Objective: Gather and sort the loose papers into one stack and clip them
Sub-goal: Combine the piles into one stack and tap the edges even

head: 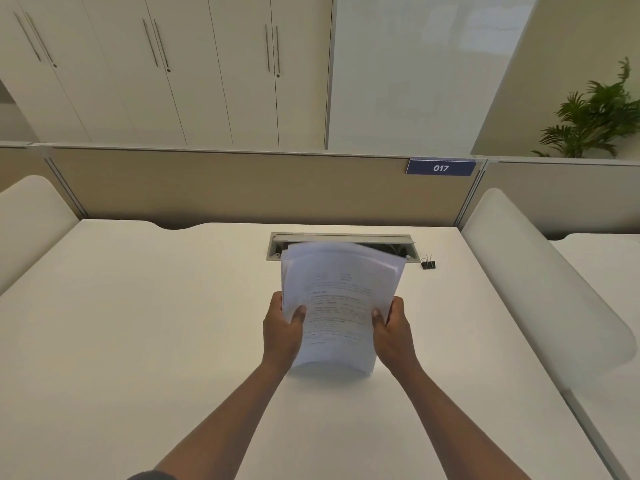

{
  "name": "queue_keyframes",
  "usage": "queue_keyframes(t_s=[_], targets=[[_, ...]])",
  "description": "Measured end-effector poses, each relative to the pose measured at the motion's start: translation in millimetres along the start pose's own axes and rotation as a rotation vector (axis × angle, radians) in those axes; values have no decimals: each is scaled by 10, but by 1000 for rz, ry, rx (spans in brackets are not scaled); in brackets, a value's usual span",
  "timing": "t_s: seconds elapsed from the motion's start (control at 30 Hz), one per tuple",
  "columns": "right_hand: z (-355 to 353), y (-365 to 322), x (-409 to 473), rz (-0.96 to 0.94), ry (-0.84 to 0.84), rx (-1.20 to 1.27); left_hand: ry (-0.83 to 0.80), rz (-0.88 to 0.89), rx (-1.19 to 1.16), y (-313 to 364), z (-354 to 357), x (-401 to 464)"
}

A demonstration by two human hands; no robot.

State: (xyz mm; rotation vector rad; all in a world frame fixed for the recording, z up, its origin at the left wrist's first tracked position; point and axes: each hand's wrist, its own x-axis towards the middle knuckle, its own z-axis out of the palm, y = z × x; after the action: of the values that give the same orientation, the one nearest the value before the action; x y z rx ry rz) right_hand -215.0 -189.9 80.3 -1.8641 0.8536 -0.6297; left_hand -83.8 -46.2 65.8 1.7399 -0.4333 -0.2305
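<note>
A stack of white printed papers (337, 299) stands nearly upright on the white desk (138, 323), its lower edge resting on the surface and its top edges uneven and blurred. My left hand (282, 332) grips the stack's left edge with the thumb on the front sheet. My right hand (391, 329) grips the right edge the same way. A black binder clip (428, 262) lies on the desk beyond the papers, up and to the right, apart from both hands.
A metal cable tray (341, 239) is set into the desk just behind the papers. A beige partition (242, 185) with a blue "017" sign (440, 167) closes off the far edge. White curved dividers (540, 271) flank the desk. Cabinets and a plant stand behind.
</note>
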Motion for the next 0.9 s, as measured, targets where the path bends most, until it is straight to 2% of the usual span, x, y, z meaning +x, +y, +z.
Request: queue_keyframes(t_s=[0.1,0.23,0.43,0.53,0.63,0.73,0.9], targets=[[-34,-54,17,-62,13,27,47,88,34,108,3,-10],[-104,-228,62,-234,72,21,133,270,38,309,-40,80],[-185,-319,166,-468,138,-191,196,582,266,412,-99,198],[-179,-319,177,-519,130,-239,221,655,304,377,-110,214],[-181,-304,184,-482,107,-198,213,570,232,387,-87,180],[-162,-298,181,-322,41,-49,168,381,68,357,-87,169],[-185,-161,246,-118,-77,151,-30,127,-49,232,-124,210]])
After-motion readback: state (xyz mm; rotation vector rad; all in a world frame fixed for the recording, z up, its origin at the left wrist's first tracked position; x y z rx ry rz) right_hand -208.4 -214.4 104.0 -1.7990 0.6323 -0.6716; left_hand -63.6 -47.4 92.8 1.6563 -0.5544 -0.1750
